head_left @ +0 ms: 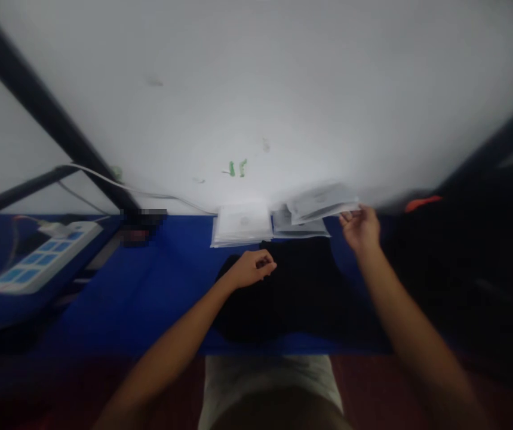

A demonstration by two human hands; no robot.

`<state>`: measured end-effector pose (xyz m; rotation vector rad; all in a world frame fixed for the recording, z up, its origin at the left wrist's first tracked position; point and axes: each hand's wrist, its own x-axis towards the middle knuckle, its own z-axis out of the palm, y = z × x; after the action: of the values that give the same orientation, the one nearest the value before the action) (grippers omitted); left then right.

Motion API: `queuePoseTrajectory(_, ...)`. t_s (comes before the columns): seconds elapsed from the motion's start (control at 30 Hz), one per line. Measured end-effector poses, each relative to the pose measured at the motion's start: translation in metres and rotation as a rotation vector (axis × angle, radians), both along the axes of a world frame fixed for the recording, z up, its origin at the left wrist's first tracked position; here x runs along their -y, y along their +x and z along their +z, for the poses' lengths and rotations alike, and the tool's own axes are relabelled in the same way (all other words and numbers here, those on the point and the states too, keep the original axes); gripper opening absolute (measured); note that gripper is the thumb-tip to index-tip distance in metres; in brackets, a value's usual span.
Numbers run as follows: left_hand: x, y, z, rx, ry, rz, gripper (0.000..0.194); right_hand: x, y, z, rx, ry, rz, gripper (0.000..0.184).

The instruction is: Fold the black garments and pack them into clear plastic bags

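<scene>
A thin, translucent plastic packaging bag (323, 202) hangs tilted in front of the wall, its right corner pinched between the thumb and fingers of my right hand (362, 230). Below it, another flat plastic bag (303, 228) lies on the blue table surface. To its left is a stack of similar bags (242, 226). A black cloth item, seemingly a folded garment (296, 292), is spread in front of them. My left hand (252, 269) hovers over or rests on the cloth's left part, fingers loosely curled in, with nothing visible in them.
The blue table (149, 298) backs onto a pale wall (256, 89). On the left lies a white power strip (45, 257) with blue sockets, and a white cable (149, 194) runs along the wall. Dark frame bars (59, 119) slant at the sides. A dark mass (462, 269) fills the right.
</scene>
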<state>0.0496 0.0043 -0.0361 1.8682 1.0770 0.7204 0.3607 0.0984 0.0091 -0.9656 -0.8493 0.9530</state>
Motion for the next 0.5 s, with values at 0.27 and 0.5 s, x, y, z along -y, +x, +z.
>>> queuePoseTrajectory(0.27,-0.007,-0.008,0.011,0.483,-0.087,0.333,0.029,0.049,-0.038,0.032,0.105,-0.289,0.396,0.019)
queuePoseTrajectory(0.5,0.005,0.000,0.022,0.492,-0.213,0.248,0.033,0.089,-0.095,0.008,0.103,-0.480,1.051,0.023)
